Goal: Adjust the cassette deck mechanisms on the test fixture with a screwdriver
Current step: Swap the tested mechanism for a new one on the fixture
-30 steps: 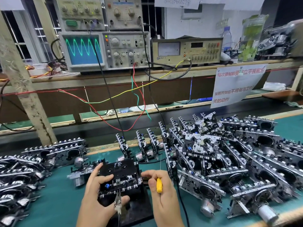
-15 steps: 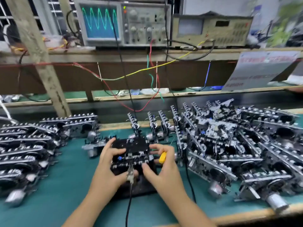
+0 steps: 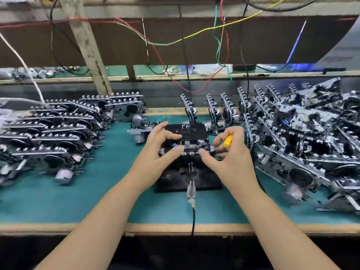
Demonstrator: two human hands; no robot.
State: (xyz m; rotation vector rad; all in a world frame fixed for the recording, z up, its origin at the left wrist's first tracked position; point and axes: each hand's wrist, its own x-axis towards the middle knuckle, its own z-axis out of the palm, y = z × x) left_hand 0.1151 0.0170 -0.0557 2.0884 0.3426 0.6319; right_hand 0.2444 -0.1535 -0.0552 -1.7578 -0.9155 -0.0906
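A black test fixture (image 3: 188,180) sits on the green bench mat (image 3: 116,191), and everything else arranges itself around it. On top of the fixture rests a cassette deck mechanism (image 3: 188,142) with a black cassette (image 3: 186,130) loaded in it, the letters "FE" scrawled on the shell in white.

The left hand (image 3: 157,152) clasps the mechanism from the fixture's left side — fingers curled over the cassette's top edge, thumb pressed against the front lip. The right hand (image 3: 230,154) comes in from the fixture's right; its fingers are closed round a small yellow-handled screwdriver (image 3: 227,141), and its thumb reaches across to touch the mechanism's front edge. The screwdriver's tip is hidden behind the fingers, so I can't tell what it touches.

From the near face of the fixture a metal clip (image 3: 191,187) juts toward the bench edge, with a black cable (image 3: 193,221) trailing off it over the wooden rim.

To the left of the fixture lie rows of mechanisms (image 3: 54,129), stacked flat. To its right is a bigger, looser heap of mechanisms (image 3: 303,137), several with round silver motors showing. Just behind the fixture a few more mechanisms stand on edge (image 3: 214,110). Above and behind, red, green and yellow wires (image 3: 175,41) droop from a shelf.
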